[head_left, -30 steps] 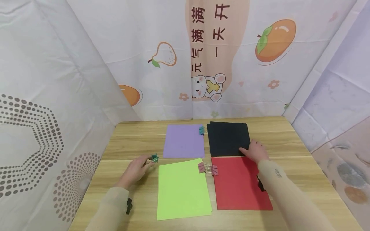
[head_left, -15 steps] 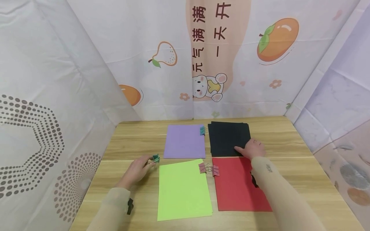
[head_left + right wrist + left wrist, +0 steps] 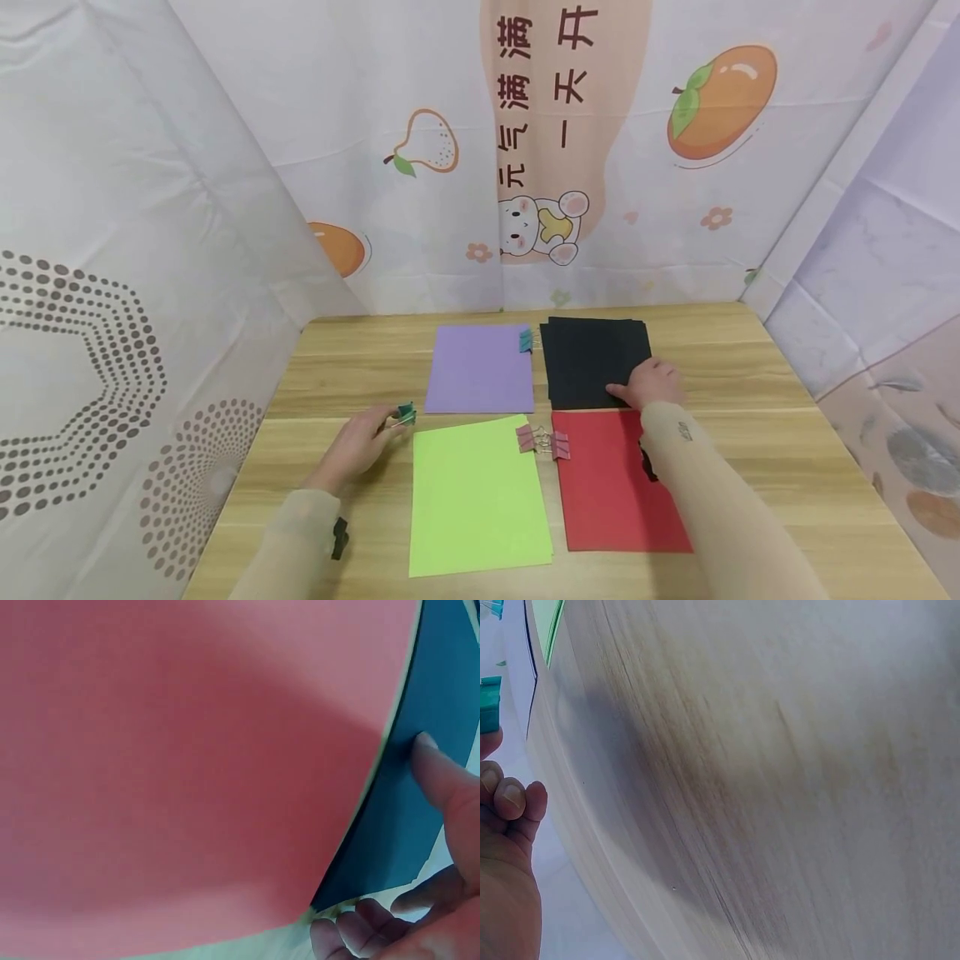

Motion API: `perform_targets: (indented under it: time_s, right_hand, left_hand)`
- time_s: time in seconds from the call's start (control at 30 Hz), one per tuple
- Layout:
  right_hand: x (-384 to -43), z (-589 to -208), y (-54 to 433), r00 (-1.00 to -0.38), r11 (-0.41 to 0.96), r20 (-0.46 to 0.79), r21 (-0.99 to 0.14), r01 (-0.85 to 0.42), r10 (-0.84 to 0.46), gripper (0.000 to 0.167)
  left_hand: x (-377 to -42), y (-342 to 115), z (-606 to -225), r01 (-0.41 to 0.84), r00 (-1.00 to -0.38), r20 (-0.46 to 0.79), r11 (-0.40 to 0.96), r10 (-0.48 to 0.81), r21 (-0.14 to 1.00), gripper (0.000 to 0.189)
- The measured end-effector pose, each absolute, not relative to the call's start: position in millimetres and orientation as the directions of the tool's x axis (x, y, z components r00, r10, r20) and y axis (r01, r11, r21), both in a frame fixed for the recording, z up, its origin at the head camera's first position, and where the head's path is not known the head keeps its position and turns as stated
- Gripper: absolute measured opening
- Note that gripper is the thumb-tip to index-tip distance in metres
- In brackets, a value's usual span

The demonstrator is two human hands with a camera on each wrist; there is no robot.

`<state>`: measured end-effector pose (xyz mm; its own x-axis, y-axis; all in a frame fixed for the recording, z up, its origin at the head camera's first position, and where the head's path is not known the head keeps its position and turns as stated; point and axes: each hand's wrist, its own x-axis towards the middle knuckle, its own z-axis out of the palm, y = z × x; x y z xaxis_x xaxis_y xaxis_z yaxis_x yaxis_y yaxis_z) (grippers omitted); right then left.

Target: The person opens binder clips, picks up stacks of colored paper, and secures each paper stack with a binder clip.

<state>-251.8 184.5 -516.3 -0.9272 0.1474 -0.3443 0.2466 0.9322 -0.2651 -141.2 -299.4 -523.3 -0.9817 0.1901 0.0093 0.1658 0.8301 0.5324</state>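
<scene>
In the head view my left hand [image 3: 356,442] pinches a teal binder clip [image 3: 406,413] above the table's left side. The same clip [image 3: 489,705] shows at the left edge of the left wrist view, above curled fingers [image 3: 510,799]. My right hand [image 3: 654,385] lies at the near right corner of a stack of black paper [image 3: 596,362]. Its thumb [image 3: 431,761] touches the top of that stack in the right wrist view, while the other fingers bend outside the paper's edge. Just nearer lies a stack of red paper [image 3: 615,492], partly under the right forearm.
Purple paper [image 3: 480,371] lies back left, bright green paper [image 3: 476,500] nearer. Another teal binder clip [image 3: 527,340] sits at the purple paper's right edge. Two pink binder clips, one at the green corner [image 3: 526,438] and one at the red corner [image 3: 561,445], meet handle to handle.
The right hand has slid a little left, its thumb farther onto the black paper. The left hand keeps hold of the binder clip, almost still. The papers stay in place.
</scene>
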Motion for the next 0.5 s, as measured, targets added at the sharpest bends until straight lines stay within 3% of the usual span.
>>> perform_targets:
  time_s: [0.5]
  right_hand:
    - [-257.0, -505.1, 177.0, -0.902, 0.873, -0.392, -0.356, 0.332, 0.183, 0.104]
  left_hand:
    - [-142.7, -296.0, -524.4, 0.164, -0.981, 0.003, 0.826, 0.193, 0.540, 0.023]
